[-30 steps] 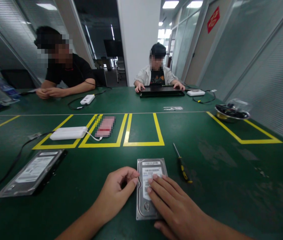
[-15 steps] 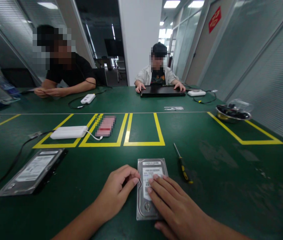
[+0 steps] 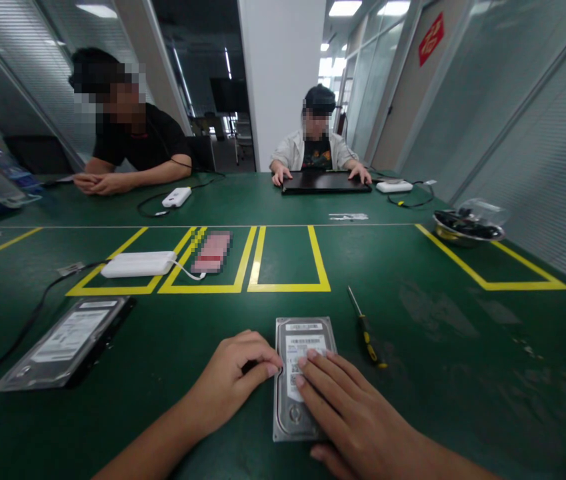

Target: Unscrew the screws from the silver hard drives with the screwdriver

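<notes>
A silver hard drive (image 3: 295, 415) with a white label lies flat on the green table in front of me. My right hand (image 3: 345, 400) rests on its right half, fingers stretched out, covering part of the label. At the drive's left edge, my left hand (image 3: 245, 377) has thumb and forefinger pinched together; whatever is between the fingertips, if anything, is too small or hidden to make out. Right of the drive lies a screwdriver (image 3: 369, 340) with a black and yellow handle, its shaft pointing away from me.
A second hard drive (image 3: 70, 333) lies at the left. Beyond it are a white power bank (image 3: 137, 264) and a cabled pink phone (image 3: 213, 252) by yellow tape frames. A bowl of dark parts (image 3: 467, 230) stands far right. Two people sit opposite, one touching a black panel (image 3: 325, 182).
My left fingertips have shifted very slightly at the drive's edge. My right hand and the drive stay in place. The person at the left has moved their head and hands a little.
</notes>
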A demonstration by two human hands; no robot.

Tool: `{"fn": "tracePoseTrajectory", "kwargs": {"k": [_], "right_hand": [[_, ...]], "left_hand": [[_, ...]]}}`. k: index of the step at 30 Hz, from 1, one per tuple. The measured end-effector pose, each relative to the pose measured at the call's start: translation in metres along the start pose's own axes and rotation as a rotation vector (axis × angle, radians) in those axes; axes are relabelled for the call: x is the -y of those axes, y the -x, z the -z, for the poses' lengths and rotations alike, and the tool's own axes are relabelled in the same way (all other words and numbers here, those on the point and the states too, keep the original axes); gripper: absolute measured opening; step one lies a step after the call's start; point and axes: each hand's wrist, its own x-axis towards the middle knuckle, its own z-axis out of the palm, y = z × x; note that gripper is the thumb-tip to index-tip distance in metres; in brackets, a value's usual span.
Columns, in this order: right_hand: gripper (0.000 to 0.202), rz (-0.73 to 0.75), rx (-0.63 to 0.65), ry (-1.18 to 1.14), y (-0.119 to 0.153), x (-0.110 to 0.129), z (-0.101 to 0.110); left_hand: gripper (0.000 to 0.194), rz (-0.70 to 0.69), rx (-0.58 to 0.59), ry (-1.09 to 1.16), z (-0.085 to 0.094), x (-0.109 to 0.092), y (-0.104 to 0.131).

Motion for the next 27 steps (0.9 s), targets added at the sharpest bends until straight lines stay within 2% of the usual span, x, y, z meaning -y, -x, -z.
{"fn": "tracePoseTrajectory", "kwargs": {"k": [11,21,27], "right_hand": [[0.060,0.009,-0.003,-0.006,0.0013,0.0008,0.0005],[0.063,0.003,0.008,-0.035,0.0014,0.0011,0.0019],[0.064,-0.001,0.006,-0.042,0.0012,-0.0003,0.0010]], "left_hand": [[0.014,-0.051,-0.011,-0.030,0.0015,0.0006,0.0009],[0.009,0.067,-0.016,-0.017,-0.0016,0.0007,0.0015],[0.010,0.079,0.013,-0.017,0.0002,0.0015,0.0010]]}}
